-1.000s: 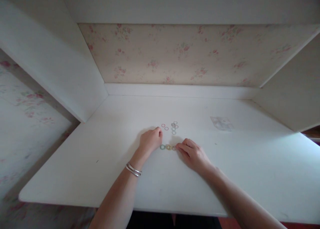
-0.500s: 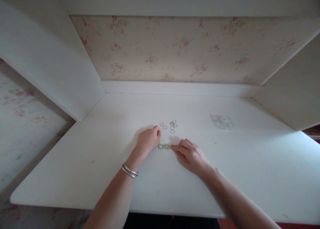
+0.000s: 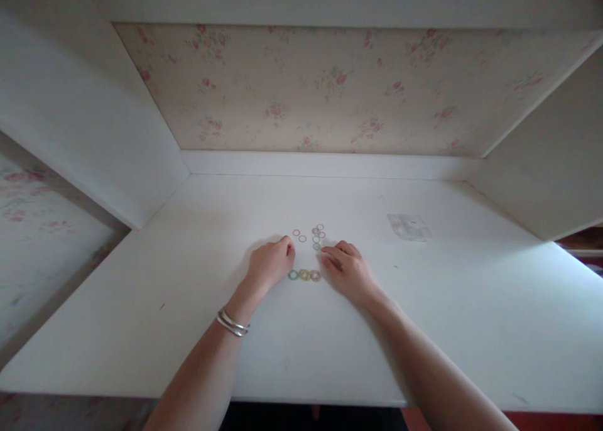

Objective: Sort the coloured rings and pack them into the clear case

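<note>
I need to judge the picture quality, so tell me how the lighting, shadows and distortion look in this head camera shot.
Head view: soft, dim light, brighter on the table at right; faint shadow beside the left hand; wide-angle lens bends the shelf edges; the small rings near the right hand are too tiny for detail.

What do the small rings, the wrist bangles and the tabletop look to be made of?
Rings: thin coloured loops, probably rubber or plastic; too small to be sure. Bangles on the left wrist: likely metal, silvery with a bright sheen. Tabletop: smooth matt white, looks like painted or laminated board, with a few small dark marks.
</note>
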Demonstrator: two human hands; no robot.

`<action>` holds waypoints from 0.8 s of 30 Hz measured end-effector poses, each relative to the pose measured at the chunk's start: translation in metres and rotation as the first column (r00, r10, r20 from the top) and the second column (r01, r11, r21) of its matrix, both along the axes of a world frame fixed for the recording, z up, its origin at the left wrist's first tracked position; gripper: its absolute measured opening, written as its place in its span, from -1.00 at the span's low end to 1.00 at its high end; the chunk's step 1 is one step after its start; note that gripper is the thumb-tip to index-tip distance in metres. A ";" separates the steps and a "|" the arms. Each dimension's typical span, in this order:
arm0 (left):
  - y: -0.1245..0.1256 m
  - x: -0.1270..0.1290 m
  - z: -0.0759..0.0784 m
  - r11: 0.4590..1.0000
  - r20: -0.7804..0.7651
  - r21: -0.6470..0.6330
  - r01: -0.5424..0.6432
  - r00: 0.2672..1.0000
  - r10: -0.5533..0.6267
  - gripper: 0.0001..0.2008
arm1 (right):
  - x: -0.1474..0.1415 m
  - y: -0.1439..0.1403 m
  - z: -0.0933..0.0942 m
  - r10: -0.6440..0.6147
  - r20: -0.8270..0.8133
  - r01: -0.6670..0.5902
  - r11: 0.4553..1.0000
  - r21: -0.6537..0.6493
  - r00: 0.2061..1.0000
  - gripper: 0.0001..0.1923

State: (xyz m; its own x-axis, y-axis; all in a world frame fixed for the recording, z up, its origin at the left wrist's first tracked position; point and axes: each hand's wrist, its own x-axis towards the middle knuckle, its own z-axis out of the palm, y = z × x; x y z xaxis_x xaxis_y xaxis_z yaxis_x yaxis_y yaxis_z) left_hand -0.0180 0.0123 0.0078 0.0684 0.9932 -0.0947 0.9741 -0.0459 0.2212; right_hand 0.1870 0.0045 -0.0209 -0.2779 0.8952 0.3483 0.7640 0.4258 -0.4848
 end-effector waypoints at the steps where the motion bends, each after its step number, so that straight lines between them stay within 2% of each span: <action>1: 0.000 0.001 0.001 1.000 0.003 -0.004 -0.005 1.000 0.005 -0.69 | -0.001 0.002 0.000 0.002 0.030 -0.003 1.000 0.008 1.000 -0.74; 4: 0.000 0.002 0.001 1.000 -0.002 -0.007 -0.019 1.000 0.019 -0.69 | -0.003 0.004 0.000 0.003 0.086 -0.003 1.000 0.000 0.996 -0.72; 8: 0.001 0.001 -0.002 1.000 -0.014 0.003 -0.001 1.000 0.001 -0.70 | 0.000 0.006 0.002 0.018 0.078 -0.016 1.000 -0.025 0.997 -0.79; 17: 0.002 0.001 -0.006 0.999 -0.046 0.045 0.019 0.999 -0.017 -0.69 | 0.002 0.006 0.006 0.036 0.133 -0.025 0.996 -0.082 0.991 -0.77; 20: 0.002 0.001 -0.006 0.999 -0.048 0.040 0.023 0.999 -0.021 -0.70 | 0.004 0.006 0.003 0.061 0.087 -0.054 0.996 -0.076 0.994 -0.78; 24: 0.001 0.000 -0.005 0.999 -0.045 0.040 0.028 0.999 -0.026 -0.70 | 0.012 0.003 0.001 0.133 -0.061 -0.138 0.987 -0.083 0.989 -0.79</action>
